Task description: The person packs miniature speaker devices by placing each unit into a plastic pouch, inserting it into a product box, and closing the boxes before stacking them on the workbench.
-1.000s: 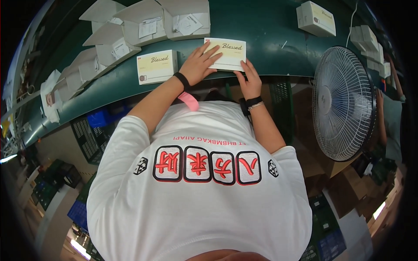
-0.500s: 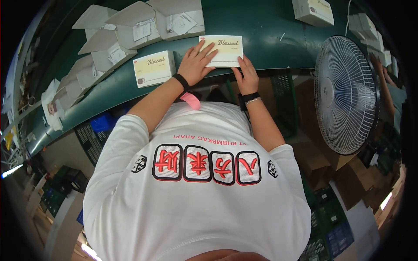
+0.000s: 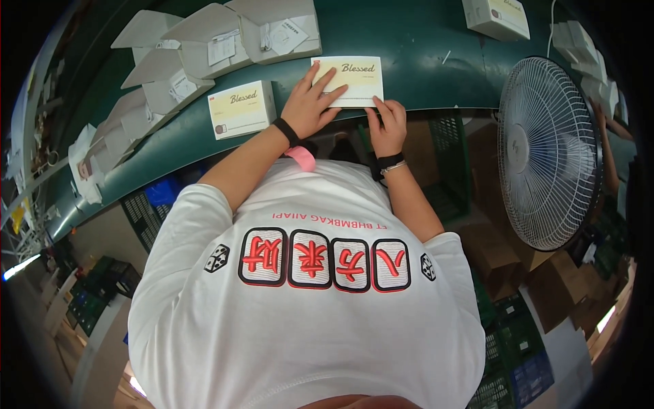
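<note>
A closed white and yellow carton (image 3: 364, 82) lies at the near edge of the green table. Across its left part rests my left hand (image 3: 310, 105), palm down with fingers spread over the lid. At its near right corner is my right hand (image 3: 388, 126), fingers bent and thumb under the near edge, closed on that corner. To the left stands a second carton of the same kind (image 3: 240, 110), also closed and untouched.
Several open cartons (image 3: 225, 51) with papers inside line the left side of the green table (image 3: 402, 41). Another closed carton (image 3: 496, 19) stands far right. A fan (image 3: 548, 153) is at right; beyond it are stacked boxes and another person's arm (image 3: 608, 153). Green crates (image 3: 449, 153) stand below.
The fingers of my right hand have bent and slid from the carton's right side to its near right corner. My left hand stays spread on the lid.
</note>
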A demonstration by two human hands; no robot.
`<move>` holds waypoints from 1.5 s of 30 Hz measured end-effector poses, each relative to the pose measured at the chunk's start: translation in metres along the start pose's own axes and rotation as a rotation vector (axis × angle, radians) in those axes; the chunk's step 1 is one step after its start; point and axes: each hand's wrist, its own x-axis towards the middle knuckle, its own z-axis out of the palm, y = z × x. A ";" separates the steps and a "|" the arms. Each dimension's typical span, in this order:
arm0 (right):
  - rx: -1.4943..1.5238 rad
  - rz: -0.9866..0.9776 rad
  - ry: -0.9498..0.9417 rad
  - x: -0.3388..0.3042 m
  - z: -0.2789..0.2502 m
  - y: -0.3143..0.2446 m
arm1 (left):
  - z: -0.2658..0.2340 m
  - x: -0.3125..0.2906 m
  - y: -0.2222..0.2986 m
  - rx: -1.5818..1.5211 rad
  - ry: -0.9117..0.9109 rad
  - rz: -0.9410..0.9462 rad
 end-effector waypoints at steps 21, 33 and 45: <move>0.075 0.031 -0.030 0.017 -0.006 0.007 | 0.006 0.004 0.017 0.113 0.100 -0.129; 0.143 -0.067 -0.190 0.037 -0.021 0.025 | 0.017 0.007 0.028 0.161 0.137 -0.253; 0.150 -0.071 -0.246 0.036 -0.021 0.024 | 0.013 0.000 0.019 0.159 0.074 -0.187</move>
